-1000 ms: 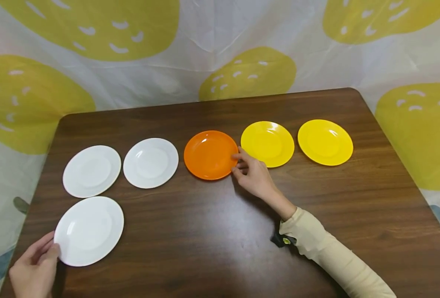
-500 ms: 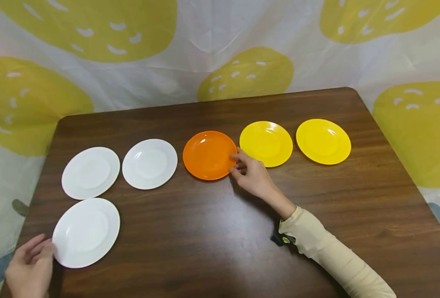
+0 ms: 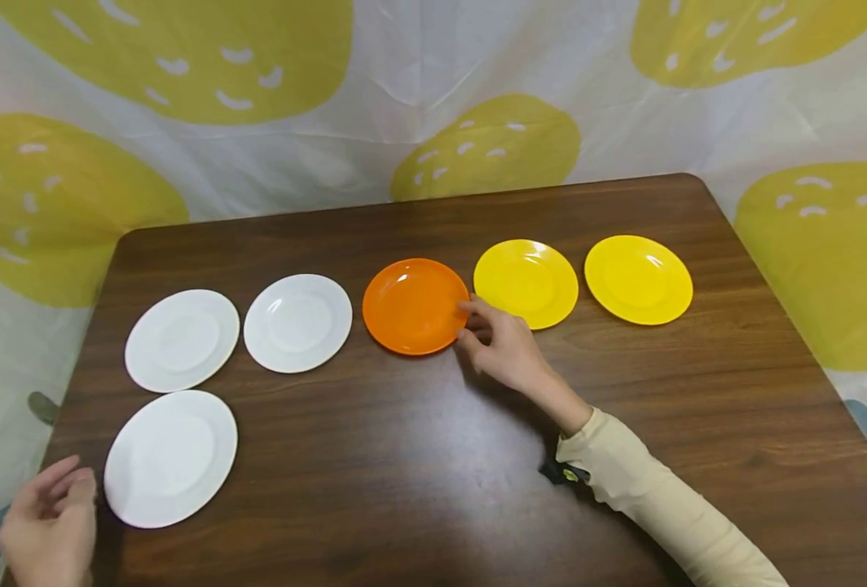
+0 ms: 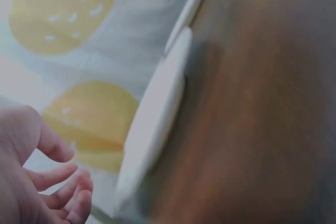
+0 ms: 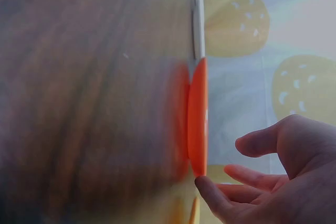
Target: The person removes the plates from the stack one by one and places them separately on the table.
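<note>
At the left edge of the table, my left hand (image 3: 50,522) is just off the rim of the nearest white plate (image 3: 171,458), its fingers loosely bent around nothing. The left wrist view shows a gap between these fingers and the white plate (image 4: 157,114). My right hand (image 3: 505,350) is at the right rim of an orange plate (image 3: 415,306), which lies on the table. In the right wrist view one fingertip meets the edge of the orange plate (image 5: 198,119), while the thumb stays apart from it.
Two more white plates (image 3: 182,341) lie at the back left. Right of the orange one are two yellow plates (image 3: 639,280), the nearer of them close to my right hand. A patterned cloth (image 3: 375,155) hangs behind the wooden table (image 3: 375,505).
My left hand has let go of the near white plate and drawn away to the left. That plate has shifted slightly left. The right hand has barely moved.
</note>
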The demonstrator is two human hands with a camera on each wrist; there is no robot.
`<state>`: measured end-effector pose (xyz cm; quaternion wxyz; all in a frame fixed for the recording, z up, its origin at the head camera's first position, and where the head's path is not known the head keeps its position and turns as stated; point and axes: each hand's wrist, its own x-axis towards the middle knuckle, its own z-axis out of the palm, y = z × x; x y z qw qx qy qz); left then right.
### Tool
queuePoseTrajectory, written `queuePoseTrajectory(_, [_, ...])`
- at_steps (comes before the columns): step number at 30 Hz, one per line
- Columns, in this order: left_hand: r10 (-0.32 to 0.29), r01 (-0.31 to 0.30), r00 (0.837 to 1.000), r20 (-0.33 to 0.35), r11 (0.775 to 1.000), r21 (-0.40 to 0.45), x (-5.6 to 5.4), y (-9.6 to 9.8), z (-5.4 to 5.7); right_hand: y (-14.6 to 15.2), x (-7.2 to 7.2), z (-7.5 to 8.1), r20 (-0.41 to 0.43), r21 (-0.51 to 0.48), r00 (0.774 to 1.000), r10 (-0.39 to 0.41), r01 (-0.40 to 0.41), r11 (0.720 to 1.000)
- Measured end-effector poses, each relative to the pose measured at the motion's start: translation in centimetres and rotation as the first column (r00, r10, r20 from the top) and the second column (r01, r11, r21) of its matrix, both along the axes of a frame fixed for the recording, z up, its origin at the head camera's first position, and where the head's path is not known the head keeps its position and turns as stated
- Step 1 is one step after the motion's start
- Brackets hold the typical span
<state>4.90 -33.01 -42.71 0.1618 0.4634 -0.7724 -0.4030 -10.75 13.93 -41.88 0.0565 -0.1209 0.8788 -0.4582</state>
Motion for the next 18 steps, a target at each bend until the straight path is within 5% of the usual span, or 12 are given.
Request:
queuePoseTrajectory(4, [-0.063,0.060,0.995,-0.077,0.997,-0.038,-1.3,0.9,1.1,0.2,-0.2,0.5,-0.050,-0.006,0.998,-0.032,0.032,0.999])
queuePoseTrajectory(9, [-0.196,0.194,0.980,-0.040,0.980,-0.052,-3.3,2.2,2.7,0.3,-0.5,0.9,-0.071,0.032,0.996,-0.051,0.053,0.998])
queuePoseTrajectory(12, [-0.293,0.289,0.955,-0.036,0.954,-0.083,-4.5,3.6,3.2,0.5,-0.6,1.1,-0.085,0.053,0.995,-0.056,0.061,0.997])
queuePoseTrajectory(15, [-0.431,0.423,0.901,-0.048,0.898,-0.117,-5.7,5.4,3.6,0.6,-0.6,1.3,-0.105,0.073,0.994,-0.044,0.051,0.996])
queuePoseTrajectory(18, [-0.585,0.575,0.810,-0.038,0.805,-0.145,-7.0,7.4,4.1,0.5,-0.6,1.3,-0.139,0.104,0.990,-0.013,0.028,0.994])
